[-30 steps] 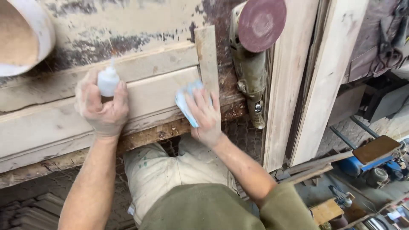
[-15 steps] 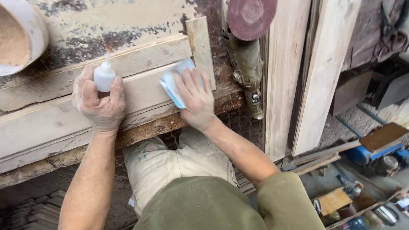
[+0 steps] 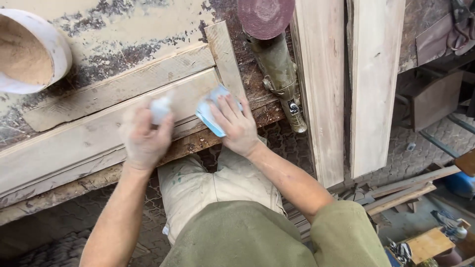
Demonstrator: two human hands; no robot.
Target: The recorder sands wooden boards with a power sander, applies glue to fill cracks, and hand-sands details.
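A small white squeeze bottle (image 3: 161, 108) sits in the left hand (image 3: 145, 136). The bottle looks blurry, so only its pale top part shows above the fingers. The left hand is closed around it, just over a long pale wooden board (image 3: 99, 131) that lies on the workbench (image 3: 114, 22). The right hand (image 3: 236, 124) is close beside it. Its fingers are spread flat and press down on a light blue pad (image 3: 210, 111), which rests on the right end of the same board. A short strip of wood (image 3: 225, 57) stands against that end of the board, touching it. Right next to the strip lies a dusty sander (image 3: 277, 64) with a round dark red disc (image 3: 264, 16) at its top. Two tall pale planks (image 3: 346, 84) lean on the right side. At the top left there is a round white tub (image 3: 54, 49) with brown sawdust inside.
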